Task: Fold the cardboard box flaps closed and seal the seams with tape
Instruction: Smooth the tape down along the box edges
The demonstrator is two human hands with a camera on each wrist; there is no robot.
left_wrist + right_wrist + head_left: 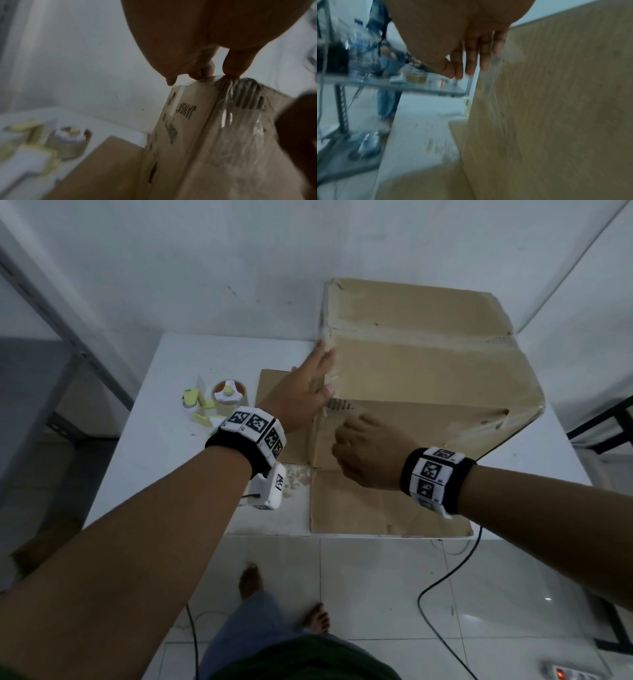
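A large cardboard box (428,378) stands on the white table (164,440), with a taped seam (428,337) running across its top. My left hand (318,374) lies with straight fingers along the box's upper left edge, thumb on top near the front corner. In the left wrist view, the left hand (219,73) has its fingertips on that edge, above wrinkled clear tape (243,128) on the box (188,135). My right hand (356,436) touches the front face just below that corner. Its fingers (471,65) lie flat against the box (556,108). It holds nothing.
A yellow-and-white tape dispenser (227,397) with a brown roll sits on the table left of the box. Two bottom flaps lie flat on the table, one at the front (376,508) and one at the left (274,440). A black cable (445,577) and a power strip (568,674) lie on the floor.
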